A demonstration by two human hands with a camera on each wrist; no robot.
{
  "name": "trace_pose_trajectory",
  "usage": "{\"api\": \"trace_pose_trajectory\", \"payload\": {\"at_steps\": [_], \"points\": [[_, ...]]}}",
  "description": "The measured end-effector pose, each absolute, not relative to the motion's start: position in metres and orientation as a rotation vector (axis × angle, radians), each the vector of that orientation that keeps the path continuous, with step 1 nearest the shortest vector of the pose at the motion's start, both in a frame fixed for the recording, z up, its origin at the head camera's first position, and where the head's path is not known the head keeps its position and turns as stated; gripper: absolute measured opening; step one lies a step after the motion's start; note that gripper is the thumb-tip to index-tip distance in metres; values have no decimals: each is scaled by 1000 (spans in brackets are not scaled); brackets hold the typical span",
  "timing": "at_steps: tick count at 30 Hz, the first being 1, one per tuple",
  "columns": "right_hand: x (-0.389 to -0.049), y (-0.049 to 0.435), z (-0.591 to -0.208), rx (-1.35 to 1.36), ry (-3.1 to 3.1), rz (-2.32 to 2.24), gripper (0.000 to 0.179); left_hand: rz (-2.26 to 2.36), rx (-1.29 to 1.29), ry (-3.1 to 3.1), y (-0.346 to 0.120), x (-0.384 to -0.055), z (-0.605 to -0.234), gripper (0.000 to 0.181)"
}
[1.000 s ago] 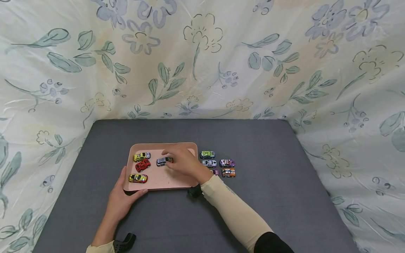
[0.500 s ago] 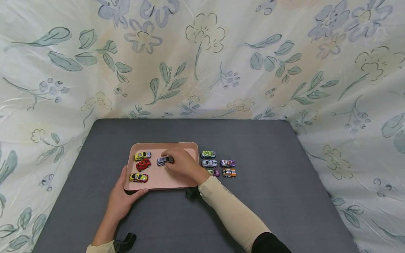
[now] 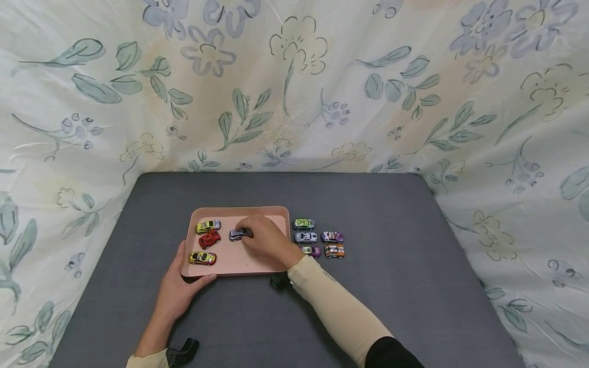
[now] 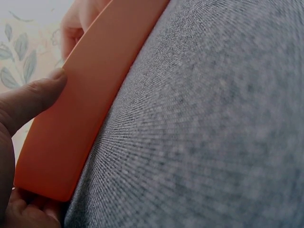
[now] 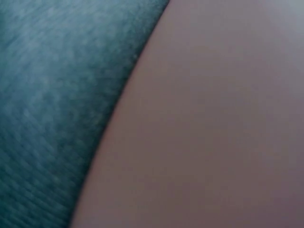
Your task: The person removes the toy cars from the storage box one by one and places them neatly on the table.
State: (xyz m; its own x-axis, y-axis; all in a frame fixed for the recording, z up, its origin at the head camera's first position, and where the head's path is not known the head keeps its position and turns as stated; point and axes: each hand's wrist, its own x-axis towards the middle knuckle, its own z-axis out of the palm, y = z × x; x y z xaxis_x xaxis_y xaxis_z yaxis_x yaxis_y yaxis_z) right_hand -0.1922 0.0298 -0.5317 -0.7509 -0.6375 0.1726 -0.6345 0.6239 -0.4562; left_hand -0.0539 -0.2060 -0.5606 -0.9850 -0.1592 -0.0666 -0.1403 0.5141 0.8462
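Note:
In the head view my right hand reaches over the pink tray and pinches a dark grey toy car near its middle. My left hand grips the tray's near left corner. Its thumb lies along the tray's front wall in the left wrist view, with other fingers round the corner end. At the tray's left side are a yellow toy car, a red toy car and another yellow toy car. The right wrist view shows only a blurred pinkish surface beside the grey cloth.
Right of the tray, several toy cars stand on the grey table: green, silver, purple, orange and a purple-green one partly behind the right wrist. A flowered curtain surrounds the table.
Both hands keep nearly the same places, the right on the dark grey car and the left at the tray corner. The whole view shifts very slightly.

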Motion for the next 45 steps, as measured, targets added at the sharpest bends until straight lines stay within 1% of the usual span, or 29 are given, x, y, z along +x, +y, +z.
{"api": "trace_pose_trajectory", "payload": {"at_steps": [13, 25, 41, 45], "points": [[-193, 32, -534, -1100, 2893, -765, 20, -1510, 225, -2694, -204, -54, -562, 125], [-190, 35, -532, -1100, 2918, -796, 20, -1496, 226, -2708, -205, -54, -562, 124], [-187, 43, -513, -1101, 2946, -786, 22, -1478, 257, -2735, -205, -53, -562, 124], [-188, 51, -510, -1144, 2942, -843, 23, -1470, 241, -2726, -205, -52, -562, 124]]}}
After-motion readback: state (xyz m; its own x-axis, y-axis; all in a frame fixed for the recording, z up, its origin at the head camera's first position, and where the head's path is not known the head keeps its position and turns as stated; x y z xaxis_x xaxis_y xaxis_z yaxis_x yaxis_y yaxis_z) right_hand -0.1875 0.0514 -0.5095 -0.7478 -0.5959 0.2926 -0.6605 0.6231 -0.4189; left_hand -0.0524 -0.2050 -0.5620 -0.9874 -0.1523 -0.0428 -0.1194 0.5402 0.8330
